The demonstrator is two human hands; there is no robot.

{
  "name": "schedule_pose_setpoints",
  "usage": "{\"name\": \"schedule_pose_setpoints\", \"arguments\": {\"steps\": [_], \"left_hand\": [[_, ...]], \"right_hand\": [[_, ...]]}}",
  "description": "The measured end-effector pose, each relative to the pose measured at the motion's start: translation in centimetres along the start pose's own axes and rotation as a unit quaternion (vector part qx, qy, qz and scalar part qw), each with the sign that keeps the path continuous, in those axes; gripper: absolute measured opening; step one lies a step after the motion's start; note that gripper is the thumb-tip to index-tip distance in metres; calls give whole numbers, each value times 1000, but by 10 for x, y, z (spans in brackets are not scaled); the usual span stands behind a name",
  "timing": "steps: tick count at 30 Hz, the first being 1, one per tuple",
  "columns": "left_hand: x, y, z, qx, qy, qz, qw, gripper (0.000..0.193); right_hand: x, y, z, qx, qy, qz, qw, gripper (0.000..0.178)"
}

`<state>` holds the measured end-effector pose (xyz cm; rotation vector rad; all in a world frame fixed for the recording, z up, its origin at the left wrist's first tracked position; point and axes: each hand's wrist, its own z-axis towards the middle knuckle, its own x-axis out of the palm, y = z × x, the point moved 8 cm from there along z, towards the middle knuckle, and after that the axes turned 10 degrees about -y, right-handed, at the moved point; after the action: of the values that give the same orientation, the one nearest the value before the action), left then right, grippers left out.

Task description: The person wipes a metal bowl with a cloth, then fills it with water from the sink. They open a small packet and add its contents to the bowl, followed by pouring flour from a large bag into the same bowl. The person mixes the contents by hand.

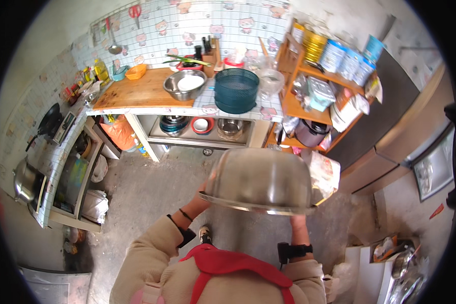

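A large stainless-steel basin (261,177) is held up in front of my chest, above the floor. It is tipped so that its rounded outer side shows and its rim lies low, towards me; its inside is hidden. My left hand (203,194) grips the basin at its left edge, the fingers mostly behind the metal. Below the right part of the rim, my right hand (298,222) supports it, with most fingers out of sight. Both hands are closed on the basin.
Along the back counter stand a steel bowl (170,89) with something white in it, a dark green basket (236,91) and an orange basket (135,72). A wooden shelf (311,114) with cans rises at right. A pot (26,180) sits on the left counter.
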<state>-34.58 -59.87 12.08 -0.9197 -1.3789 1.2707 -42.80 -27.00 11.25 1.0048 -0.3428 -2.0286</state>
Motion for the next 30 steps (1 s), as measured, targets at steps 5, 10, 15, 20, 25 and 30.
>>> {"name": "schedule_pose_setpoints", "arguments": {"steps": [5,10,15,20,25,30], "left_hand": [[-145,-42,-3,36,-147,44,988,31],[-246,-38,-7,-93,-282,-69,952,33],[-292,-14,-11,-136,-339,-144,920,19],[-312,-3,-11,-158,-321,-306,882,32],[-356,-21,9,-117,-381,-262,879,48],[-387,-43,41,-90,-430,-244,865,51]], "right_hand": [[138,97,72,262,65,437,858,27],[235,191,109,267,348,161,884,33],[285,245,120,169,466,294,817,47],[298,228,148,166,466,289,819,38],[232,141,316,177,151,329,915,9],[113,65,541,31,-128,11,991,27]]}}
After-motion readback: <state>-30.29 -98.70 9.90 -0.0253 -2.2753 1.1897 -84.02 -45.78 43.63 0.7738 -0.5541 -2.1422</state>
